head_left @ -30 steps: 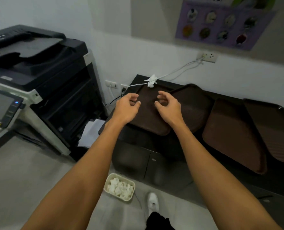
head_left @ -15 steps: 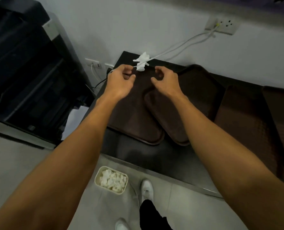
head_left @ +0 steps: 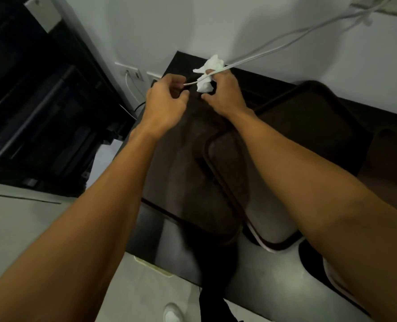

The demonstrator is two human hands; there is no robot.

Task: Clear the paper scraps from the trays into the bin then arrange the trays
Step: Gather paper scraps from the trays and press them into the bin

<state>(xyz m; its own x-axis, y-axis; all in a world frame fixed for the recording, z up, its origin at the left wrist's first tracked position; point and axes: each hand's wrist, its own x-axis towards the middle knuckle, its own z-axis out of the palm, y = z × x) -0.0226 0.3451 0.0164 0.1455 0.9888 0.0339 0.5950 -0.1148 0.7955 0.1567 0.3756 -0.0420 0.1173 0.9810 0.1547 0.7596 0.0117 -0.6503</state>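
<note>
A crumpled white paper scrap (head_left: pixel 208 74) is wrapped around a white cable (head_left: pixel 274 46) at the back of the dark counter (head_left: pixel 151 228). My right hand (head_left: pixel 225 96) pinches the scrap from the right. My left hand (head_left: pixel 167 101) is curled around the cable just left of the scrap. Below my hands lies a brown tray (head_left: pixel 188 170), and a second brown tray (head_left: pixel 267 224) overlaps its right side. A third tray (head_left: pixel 313 117) sits further back on the right. Only a cream rim of the bin (head_left: pixel 153 267) shows under the counter's front edge.
A large black printer (head_left: pixel 41 101) stands to the left. Wall sockets (head_left: pixel 132 72) with thin cords sit beside the counter's back left corner. Grey floor and my white shoe (head_left: pixel 173 313) lie below the counter's front edge.
I have leaned in over the counter and both hands have moved up to the cable. My right hand has closed on the paper scrap and my left hand on the cable beside it.
</note>
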